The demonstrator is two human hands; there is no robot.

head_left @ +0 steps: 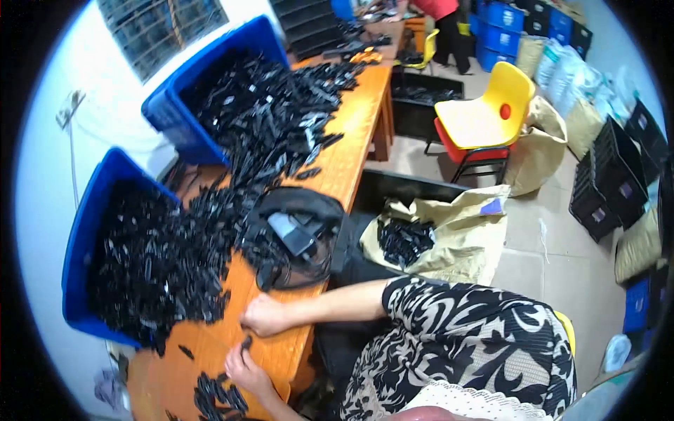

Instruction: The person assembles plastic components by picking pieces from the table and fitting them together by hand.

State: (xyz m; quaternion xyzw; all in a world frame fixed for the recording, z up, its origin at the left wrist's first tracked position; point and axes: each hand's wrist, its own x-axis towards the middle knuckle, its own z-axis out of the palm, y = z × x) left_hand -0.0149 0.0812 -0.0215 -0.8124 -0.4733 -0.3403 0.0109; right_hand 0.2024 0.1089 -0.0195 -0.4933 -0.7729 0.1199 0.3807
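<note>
My left hand (243, 369) is over the near part of the wooden table, pinching a small black plastic piece (246, 342) between thumb and fingers. Close above it, my right hand (264, 315) rests on the table as a fist; what it holds, if anything, is hidden. Beside the left hand lies a small heap of black elongated pieces (219, 397), with one loose piece (186, 352) further left. A large pile of similar pieces (168, 259) spills out of a tipped blue bin (74, 270) onto the table. Their exact kind is too small to tell.
A second blue bin (186, 130) spills more black pieces. A dark bag (309, 200) with a grey rectangular object (290, 234) lies beyond my right hand. A tan sack (470, 235) holding black pieces, a yellow chair (484, 116) and black crates (607, 179) stand to the right. Another person (449, 28) is far back.
</note>
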